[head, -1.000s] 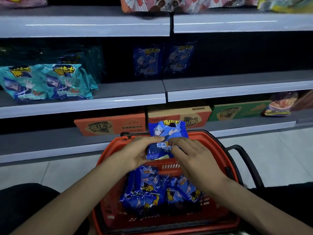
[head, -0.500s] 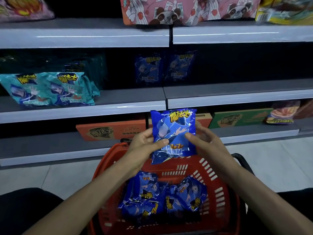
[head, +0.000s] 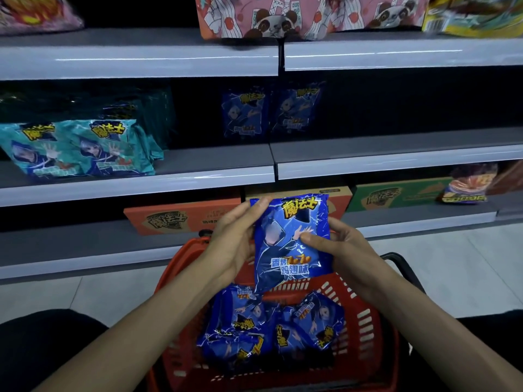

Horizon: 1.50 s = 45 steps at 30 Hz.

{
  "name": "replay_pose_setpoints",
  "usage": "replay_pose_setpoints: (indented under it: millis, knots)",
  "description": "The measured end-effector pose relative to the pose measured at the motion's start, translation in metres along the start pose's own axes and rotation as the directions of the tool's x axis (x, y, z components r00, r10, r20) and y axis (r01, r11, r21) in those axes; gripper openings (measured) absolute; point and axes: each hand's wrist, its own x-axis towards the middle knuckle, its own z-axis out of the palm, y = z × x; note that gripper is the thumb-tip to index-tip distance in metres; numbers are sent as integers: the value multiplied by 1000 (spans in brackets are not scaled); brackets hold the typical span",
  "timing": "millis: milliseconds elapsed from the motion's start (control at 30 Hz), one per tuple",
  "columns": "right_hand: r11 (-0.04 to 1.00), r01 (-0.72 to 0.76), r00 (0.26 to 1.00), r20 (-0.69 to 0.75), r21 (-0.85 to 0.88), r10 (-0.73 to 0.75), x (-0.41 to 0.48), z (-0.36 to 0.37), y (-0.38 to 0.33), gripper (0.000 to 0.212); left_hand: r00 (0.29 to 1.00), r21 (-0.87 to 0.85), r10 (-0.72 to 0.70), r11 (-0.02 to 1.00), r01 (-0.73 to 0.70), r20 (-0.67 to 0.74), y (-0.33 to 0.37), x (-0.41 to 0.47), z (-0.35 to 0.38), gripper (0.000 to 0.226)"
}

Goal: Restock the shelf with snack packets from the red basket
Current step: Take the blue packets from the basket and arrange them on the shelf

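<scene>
A blue snack packet (head: pixel 291 244) is held upright above the red basket (head: pixel 365 321), face toward me. My left hand (head: pixel 235 239) grips its left edge and my right hand (head: pixel 336 247) pinches its right side, thumb across the front. Several more blue packets (head: pixel 268 326) lie in the basket. Two matching blue packets (head: pixel 270 111) stand at the back of the middle shelf (head: pixel 215 159), right at the divider.
Teal packets (head: pixel 79 148) lie on the middle shelf at the left. Orange cartons (head: pixel 175 219) and a green carton (head: pixel 396 193) sit on the bottom shelf. Pink panda packets (head: pixel 297 15) line the top shelf. The basket's black handle (head: pixel 402 264) hangs to the right.
Both hands lifted one blue packet out of the basket and raised it upright. The view tilted upward, showing more of the top shelf.
</scene>
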Motion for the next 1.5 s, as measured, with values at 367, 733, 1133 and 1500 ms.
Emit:
replay_pose_setpoints:
  millis: [367, 733, 1133, 1500]
  knots:
    - [1000, 15, 1000, -2, 11, -15, 1, 4, 8, 40, 997, 46, -50, 998, 53, -59, 12, 6, -13, 23]
    - [998, 31, 999, -16, 45, -31, 6, 10, 7, 39, 998, -7, 21, 1000, -22, -65, 27, 9, -14, 34]
    - [958, 232, 947, -184, -169, -262, 32, 18, -10, 35, 982, 342, 135, 936, -82, -134, 16, 14, -1, 35]
    - [755, 243, 790, -328, -609, -518, 117, 52, -20, 39, 791, 653, 432, 756, -56, -433, 38, 68, -20, 42]
